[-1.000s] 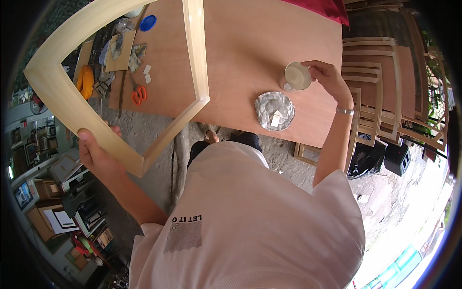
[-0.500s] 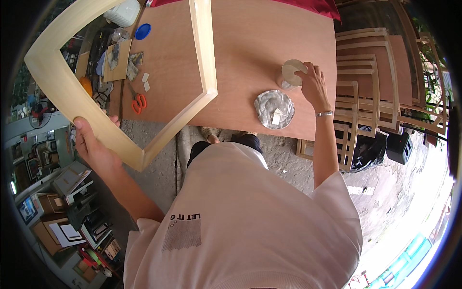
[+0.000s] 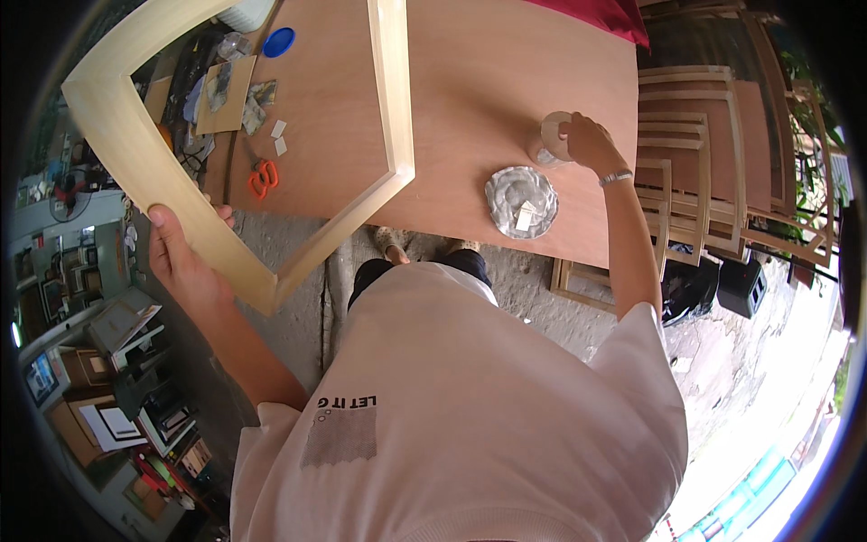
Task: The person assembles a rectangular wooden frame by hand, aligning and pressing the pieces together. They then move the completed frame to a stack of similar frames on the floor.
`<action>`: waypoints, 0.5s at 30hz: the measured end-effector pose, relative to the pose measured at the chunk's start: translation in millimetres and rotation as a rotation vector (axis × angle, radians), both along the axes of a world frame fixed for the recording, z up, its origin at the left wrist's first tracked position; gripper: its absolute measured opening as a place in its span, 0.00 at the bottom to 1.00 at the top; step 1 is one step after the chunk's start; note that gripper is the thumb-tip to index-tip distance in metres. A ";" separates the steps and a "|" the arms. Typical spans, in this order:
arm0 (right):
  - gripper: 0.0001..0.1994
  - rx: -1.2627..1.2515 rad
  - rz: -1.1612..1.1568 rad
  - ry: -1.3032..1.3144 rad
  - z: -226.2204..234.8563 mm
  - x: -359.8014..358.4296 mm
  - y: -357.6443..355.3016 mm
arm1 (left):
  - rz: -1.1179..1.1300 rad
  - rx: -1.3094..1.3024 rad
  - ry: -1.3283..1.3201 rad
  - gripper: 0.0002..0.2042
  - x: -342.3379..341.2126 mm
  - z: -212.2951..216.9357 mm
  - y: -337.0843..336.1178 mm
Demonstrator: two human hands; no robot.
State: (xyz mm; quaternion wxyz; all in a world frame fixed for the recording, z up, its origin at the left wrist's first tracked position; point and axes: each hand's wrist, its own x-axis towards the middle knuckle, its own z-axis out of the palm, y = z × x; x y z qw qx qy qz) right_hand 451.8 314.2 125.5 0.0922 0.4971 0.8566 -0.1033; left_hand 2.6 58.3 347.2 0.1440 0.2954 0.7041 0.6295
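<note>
My left hand [image 3: 185, 257] grips a bare, pale wooden picture frame [image 3: 172, 181] by its lower left side, thumb on the near face. The frame is held tilted above the table's left part, and its top runs out of view. At the table's right side, my right hand [image 3: 591, 146] has its fingers bent together over the round beige top of a clear jar [image 3: 545, 155]. Whatever those fingers hold is hidden. Just nearer than the jar lies a round, crinkled silver dish [image 3: 506, 215] with a small cream-coloured piece [image 3: 524, 215] in it.
Orange-handled scissors [image 3: 263, 179], two small pale cards [image 3: 280, 144] and a blue lid [image 3: 279, 42] lie on the brown tabletop [image 3: 461, 81]. Several wooden frames [image 3: 686, 163] lean at the right. A red cloth [image 3: 596, 16] covers the far edge.
The view has shifted slightly. My right fingers have moved further over the jar's top and the hand has turned a little. My left hand keeps its grip on the frame.
</note>
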 end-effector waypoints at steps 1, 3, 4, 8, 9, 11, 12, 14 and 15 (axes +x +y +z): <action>0.10 -0.001 -0.066 0.122 -3.5 7.2 0.9 | 0.012 0.013 -0.007 0.31 -1.9 -0.9 -0.6; 0.10 -0.007 -0.196 0.371 -19.6 22.7 -3.5 | 0.017 0.015 0.005 0.31 -7.0 0.3 -3.8; 0.11 -0.070 -0.304 0.571 -22.9 26.7 -7.7 | 0.020 0.016 0.009 0.31 -8.6 0.3 -6.0; 0.11 -0.277 -0.680 1.208 -19.9 34.9 -35.5 | 0.079 -0.015 -0.017 0.31 -9.6 5.4 -8.3; 0.11 -0.305 -0.765 1.330 -16.1 35.4 -40.9 | 0.064 -0.008 -0.024 0.31 -12.9 5.1 -7.5; 0.11 -0.199 -0.741 1.196 -13.2 31.6 -45.8 | 0.051 -0.002 -0.029 0.31 -14.6 6.3 -4.2; 0.11 -0.145 -0.733 1.124 -11.4 32.2 -49.3 | 0.049 -0.006 -0.031 0.31 -13.7 6.9 -1.8; 0.11 0.298 -0.421 0.719 -8.3 35.4 -50.9 | 0.030 -0.002 -0.043 0.31 -11.1 8.1 2.9; 0.11 0.497 -0.256 0.505 -4.4 32.3 -51.7 | 0.020 0.004 -0.050 0.31 -9.7 8.8 3.9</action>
